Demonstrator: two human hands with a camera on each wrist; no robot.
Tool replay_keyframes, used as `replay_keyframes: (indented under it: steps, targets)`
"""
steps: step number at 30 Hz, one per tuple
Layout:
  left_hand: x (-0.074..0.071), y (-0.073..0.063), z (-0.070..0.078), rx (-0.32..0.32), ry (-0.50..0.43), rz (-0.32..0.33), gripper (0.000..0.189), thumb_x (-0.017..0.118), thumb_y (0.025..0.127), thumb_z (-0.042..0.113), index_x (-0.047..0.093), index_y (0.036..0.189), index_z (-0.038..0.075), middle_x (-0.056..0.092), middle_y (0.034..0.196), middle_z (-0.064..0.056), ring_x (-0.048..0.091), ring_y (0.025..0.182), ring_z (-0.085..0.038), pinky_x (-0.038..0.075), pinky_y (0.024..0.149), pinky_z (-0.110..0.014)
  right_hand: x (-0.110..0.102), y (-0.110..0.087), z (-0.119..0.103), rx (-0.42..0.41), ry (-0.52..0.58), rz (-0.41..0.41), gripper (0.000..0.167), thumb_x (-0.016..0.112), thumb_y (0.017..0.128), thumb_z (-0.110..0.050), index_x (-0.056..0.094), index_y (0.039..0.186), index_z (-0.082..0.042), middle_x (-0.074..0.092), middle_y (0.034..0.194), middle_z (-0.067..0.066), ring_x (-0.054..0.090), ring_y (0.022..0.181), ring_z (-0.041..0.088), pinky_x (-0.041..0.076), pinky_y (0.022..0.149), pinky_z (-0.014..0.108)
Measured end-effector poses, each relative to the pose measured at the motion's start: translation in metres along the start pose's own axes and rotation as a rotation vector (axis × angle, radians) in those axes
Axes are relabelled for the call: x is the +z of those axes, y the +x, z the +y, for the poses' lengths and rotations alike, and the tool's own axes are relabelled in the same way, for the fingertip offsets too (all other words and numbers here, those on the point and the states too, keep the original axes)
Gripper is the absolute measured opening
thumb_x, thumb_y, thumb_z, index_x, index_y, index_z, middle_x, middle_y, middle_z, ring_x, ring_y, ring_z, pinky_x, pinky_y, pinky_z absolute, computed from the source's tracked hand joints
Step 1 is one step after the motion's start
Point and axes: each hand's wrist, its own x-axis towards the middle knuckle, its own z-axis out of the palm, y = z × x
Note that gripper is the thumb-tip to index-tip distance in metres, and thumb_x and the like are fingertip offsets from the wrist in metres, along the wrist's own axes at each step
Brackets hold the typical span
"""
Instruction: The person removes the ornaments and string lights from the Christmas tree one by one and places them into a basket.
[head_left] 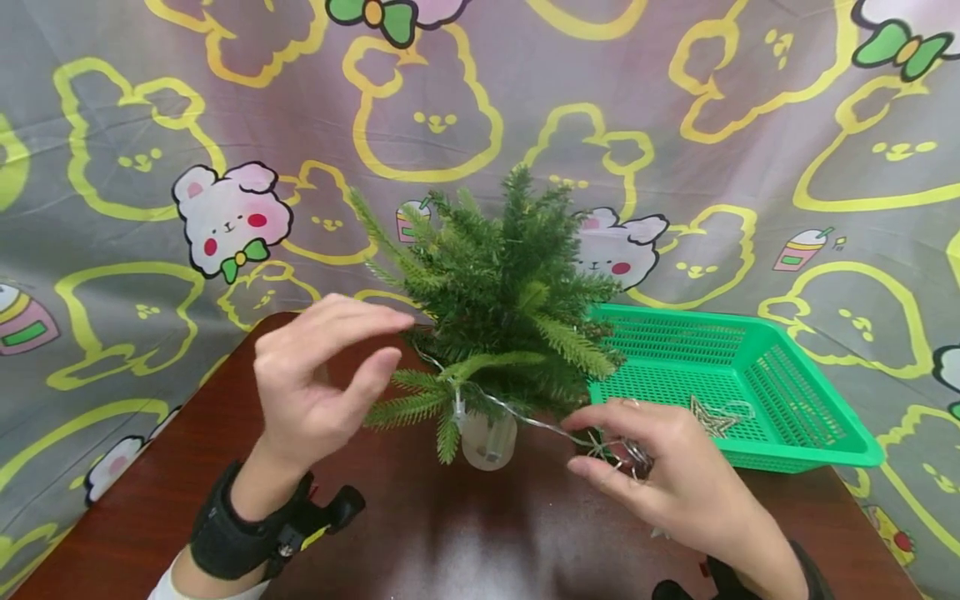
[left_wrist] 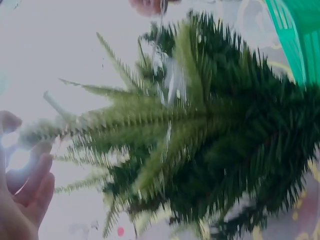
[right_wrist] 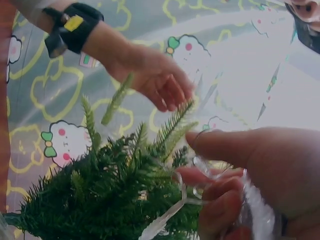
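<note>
A small artificial Christmas tree [head_left: 510,275] stands on the table, in a pale translucent base [head_left: 477,442]. A clear string of lights [head_left: 536,422] runs across its lower front branches. My right hand [head_left: 667,467], right of the base, holds the loose bundle of that string in curled fingers; clear loops also show in the right wrist view beside the fingers of my right hand [right_wrist: 235,175]. At the tree's left side is my left hand [head_left: 322,367], thumb and fingers apart with nothing between them. In the left wrist view, branch tips reach toward my left hand [left_wrist: 30,190].
Behind my right hand sits a green plastic basket [head_left: 832,408] with a glittery star ornament [head_left: 712,419] inside. The brown table [head_left: 172,483] meets a cartoon-printed curtain [head_left: 465,92] at the back. Each wrist wears a black strap [head_left: 225,533] with a camera.
</note>
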Motion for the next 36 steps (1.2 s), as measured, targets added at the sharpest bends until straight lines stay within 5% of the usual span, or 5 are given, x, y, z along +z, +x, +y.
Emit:
replay_keyframes:
  steps: [3,7,12,18,36]
  targets:
    - [-0.006,0.003,-0.012,-0.082,0.03,0.067,0.04,0.071,0.091,0.034,0.075,0.091,-0.007,0.072,0.088,-0.021,0.069,0.089,-0.011,0.051,0.077,-0.019,0.003,0.0,-0.004,0.0,-0.088,0.042,0.033,0.082,0.08,-0.016,0.069,0.107,-0.029,0.059,0.08,-0.022,0.04,0.062,-0.008,0.034,0.055,0.007]
    - [-0.011,0.006,-0.03,-0.172,0.095,0.063,0.032,0.072,0.087,0.024,0.075,0.099,-0.006,0.069,0.103,-0.022,0.065,0.102,-0.013,0.047,0.08,-0.018,0.006,0.001,-0.006,0.046,-0.182,0.073,0.031,0.083,0.078,-0.019,0.069,0.103,-0.03,0.05,0.072,-0.023,0.037,0.059,-0.008,0.032,0.054,0.01]
    - [-0.016,0.005,-0.047,-0.251,0.168,-0.037,0.032,0.071,0.082,0.008,0.073,0.113,0.001,0.066,0.122,-0.016,0.059,0.118,-0.02,0.043,0.102,-0.029,0.009,0.003,-0.006,0.082,-0.255,0.077,0.027,0.085,0.076,-0.023,0.07,0.097,-0.031,0.042,0.066,-0.023,0.034,0.056,-0.008,0.031,0.052,0.014]
    - [-0.02,0.0,-0.06,-0.332,0.24,-0.144,0.038,0.074,0.082,0.007,0.07,0.12,0.006,0.063,0.131,-0.01,0.057,0.125,-0.022,0.041,0.108,-0.034,0.011,0.004,-0.005,0.116,-0.281,0.052,0.022,0.083,0.078,-0.027,0.072,0.096,-0.032,0.046,0.068,-0.023,0.034,0.058,-0.008,0.03,0.052,0.015]
    - [-0.017,-0.007,-0.066,-0.295,0.113,-0.107,0.027,0.071,0.085,-0.003,0.072,0.111,-0.001,0.07,0.111,-0.014,0.066,0.103,-0.008,0.054,0.093,-0.023,0.016,0.007,0.005,0.005,-0.249,0.109,0.022,0.084,0.076,-0.016,0.07,0.085,-0.031,0.054,0.072,-0.022,0.043,0.062,-0.009,0.034,0.053,0.009]
